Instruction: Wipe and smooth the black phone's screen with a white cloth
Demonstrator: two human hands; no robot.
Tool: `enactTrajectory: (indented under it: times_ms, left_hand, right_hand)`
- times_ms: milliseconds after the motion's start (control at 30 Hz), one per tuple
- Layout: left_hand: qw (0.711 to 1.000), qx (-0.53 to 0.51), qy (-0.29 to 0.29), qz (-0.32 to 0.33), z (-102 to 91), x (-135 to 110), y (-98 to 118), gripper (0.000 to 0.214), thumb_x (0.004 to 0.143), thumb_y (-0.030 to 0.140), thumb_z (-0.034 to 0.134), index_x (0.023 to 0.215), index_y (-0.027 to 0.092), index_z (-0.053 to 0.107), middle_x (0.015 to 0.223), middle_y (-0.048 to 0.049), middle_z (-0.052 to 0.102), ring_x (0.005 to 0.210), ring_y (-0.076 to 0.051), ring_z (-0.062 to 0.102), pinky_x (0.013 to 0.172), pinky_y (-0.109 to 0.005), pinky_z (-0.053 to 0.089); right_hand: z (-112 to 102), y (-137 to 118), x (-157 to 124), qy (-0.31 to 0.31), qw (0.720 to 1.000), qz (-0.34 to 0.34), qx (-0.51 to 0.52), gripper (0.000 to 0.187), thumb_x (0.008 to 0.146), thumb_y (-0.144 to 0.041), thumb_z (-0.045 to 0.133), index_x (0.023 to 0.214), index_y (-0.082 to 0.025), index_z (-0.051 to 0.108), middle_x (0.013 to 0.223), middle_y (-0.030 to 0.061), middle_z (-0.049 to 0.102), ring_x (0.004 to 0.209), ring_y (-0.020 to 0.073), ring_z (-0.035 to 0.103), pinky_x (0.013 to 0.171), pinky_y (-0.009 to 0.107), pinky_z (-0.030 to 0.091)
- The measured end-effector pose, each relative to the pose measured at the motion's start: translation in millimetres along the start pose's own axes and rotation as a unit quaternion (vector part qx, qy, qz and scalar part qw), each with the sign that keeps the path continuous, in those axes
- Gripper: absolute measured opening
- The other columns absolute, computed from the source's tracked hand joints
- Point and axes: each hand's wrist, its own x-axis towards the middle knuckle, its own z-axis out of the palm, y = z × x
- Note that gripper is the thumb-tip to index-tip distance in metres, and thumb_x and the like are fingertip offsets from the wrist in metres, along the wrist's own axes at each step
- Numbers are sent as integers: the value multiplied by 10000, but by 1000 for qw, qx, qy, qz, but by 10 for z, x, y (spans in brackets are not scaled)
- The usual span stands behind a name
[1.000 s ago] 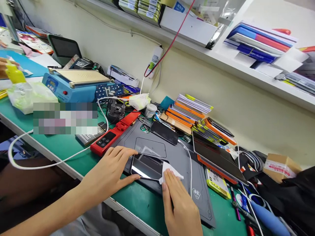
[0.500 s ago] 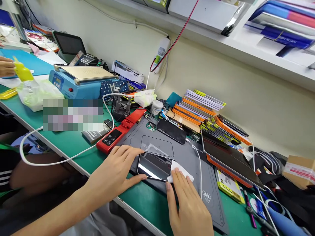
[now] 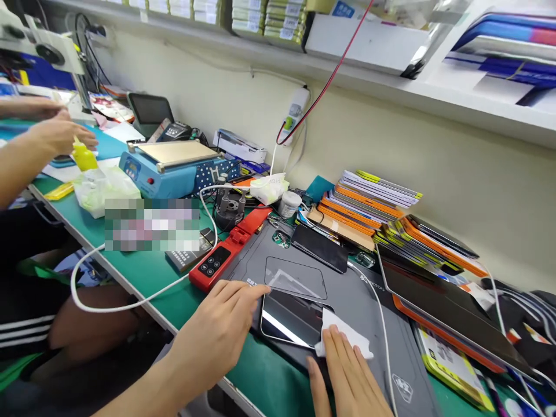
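A phone (image 3: 290, 323) with a dark glossy screen and light rim lies face up on a dark grey work mat (image 3: 313, 313). My left hand (image 3: 223, 327) grips its left end, index finger at the upper corner; the thumb is mostly hidden. My right hand (image 3: 350, 376) presses a folded white wipe (image 3: 347, 336) onto the phone's right end, fingers laid over the wipe. Above the phone on the mat lies a thin clear sheet with a dark outline (image 3: 295, 278). Farther back sits a second black phone (image 3: 320, 248) with a white cable (image 3: 377, 295) at its end.
A red device with buttons (image 3: 217, 263) borders the mat's left side. Behind stand stacked orange and yellow-edged packs (image 3: 365, 202) and a dark panel (image 3: 447, 301). At left are a blue machine (image 3: 165, 174), a yellow bottle (image 3: 84, 156) and another person's hands (image 3: 56, 136).
The view has shifted, so the bench appears lower and farther right. Both my hands stay at the phone, with the wipe still at its right end. The other person's hands show more fully.
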Motion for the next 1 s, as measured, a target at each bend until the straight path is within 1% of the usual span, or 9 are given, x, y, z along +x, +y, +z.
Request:
enactTrajectory:
  times_ms: [67, 167, 400, 467, 600, 700, 800, 900, 1000]
  left_hand:
    - [1000, -24, 1, -9, 2, -13, -22, 520, 1015, 8, 339, 1460, 231, 490, 1293, -65, 717, 1176, -218, 662, 1001, -407, 551]
    - [999, -40, 1, -12, -11, -38, -55, 562, 1003, -4, 341, 1485, 249, 477, 1298, -48, 717, 1129, -205, 656, 1024, -417, 528]
    - [997, -54, 26, -41, -38, -66, -58, 625, 1039, 18, 340, 1618, 251, 373, 1277, -37, 719, 1149, -185, 626, 1053, -375, 494]
    - [997, -55, 26, -42, -49, -62, -36, 610, 1052, 32, 352, 1621, 250, 369, 1275, -35, 717, 1137, -174, 628, 1047, -350, 490]
    - [995, -77, 51, -44, -83, -39, 18, 493, 1095, 97, 357, 1558, 252, 429, 970, 7, 712, 876, -148, 638, 896, -304, 514]
    - [991, -98, 28, -93, -118, -7, 29, 360, 1123, 167, 347, 1452, 236, 478, 794, 46, 628, 703, -138, 590, 755, -280, 502]
    - [985, -109, 0, -131, -146, 20, 17, 238, 1133, 210, 352, 1312, 228, 508, 748, 70, 602, 606, -130, 545, 668, -273, 466]
    - [991, -82, -7, -109, -156, 32, 20, 199, 1120, 197, 375, 1236, 239, 530, 730, 84, 602, 580, -132, 513, 675, -280, 451]
    - [995, -49, -16, -89, -153, 46, 44, 251, 1119, 184, 354, 1286, 245, 532, 707, 82, 611, 611, -154, 532, 683, -285, 445]
  right_hand:
    - [54, 46, 217, -8, 1000, -23, 2, 737, 1099, -522, 437, 1699, -122, 283, 1452, 141, 657, 1193, 360, 741, 958, 476, 643]
    - [65, 42, 423, -13, 1000, -9, 16, 687, 1115, -490, 415, 1683, -114, 323, 1416, 135, 684, 1191, 347, 744, 918, 477, 666]
    - [-73, -282, -77, 2, 998, 49, 39, 729, 1092, -386, 500, 1726, -194, 196, 1486, 111, 633, 1255, 364, 708, 1051, 528, 602]
    - [-90, -314, -81, -4, 999, 37, 35, 748, 1078, -366, 535, 1722, -171, 208, 1502, 120, 617, 1257, 366, 707, 1052, 520, 603]
    - [-17, -278, 243, -17, 999, 13, 26, 611, 1096, -439, 501, 1600, -95, 481, 1494, 134, 624, 1277, 341, 701, 1029, 467, 620]
    - [31, -251, 393, -38, 998, 33, 24, 536, 1130, -442, 400, 1434, -74, 643, 1468, 121, 652, 1296, 315, 692, 1053, 459, 602]
    - [-14, -268, 257, -26, 999, 10, 22, 545, 1121, -413, 449, 1536, -72, 544, 1509, 115, 621, 1315, 297, 681, 1077, 437, 577]
    - [-115, -312, 62, 5, 1000, -7, 23, 654, 1092, -377, 535, 1646, -67, 377, 1530, 137, 599, 1307, 299, 685, 1093, 432, 553]
    - [-162, -365, 127, -7, 1000, -2, 19, 605, 1093, -409, 532, 1586, -61, 483, 1494, 147, 631, 1267, 302, 709, 1075, 424, 559]
